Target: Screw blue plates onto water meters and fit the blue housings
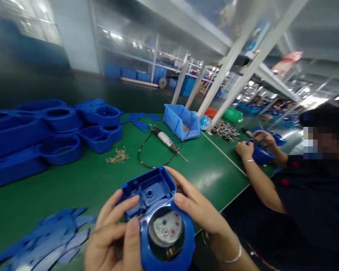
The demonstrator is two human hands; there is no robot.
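Over grn bench (84,188), L fingers (132,237) & R fingers (185,203) grip blue hsg (158,206).

Two bare hands, side by side, both gripping low in the head view!
Here's the left hand (113,237) at the lower left, its fingers (111,203) bent and spread, reaching up and inward, and look at that left thumb (133,237), standing nearly upright with its tip right by the index fingertip! The left wrist is out of sight. Across to the right hand (197,207): it angles up and leftward, the right thumb (183,203) pressing inward, the index finger (177,178) stretched out above it, a clear gap between. Behind it, the bare right forearm (228,241) slants in from the lower right.
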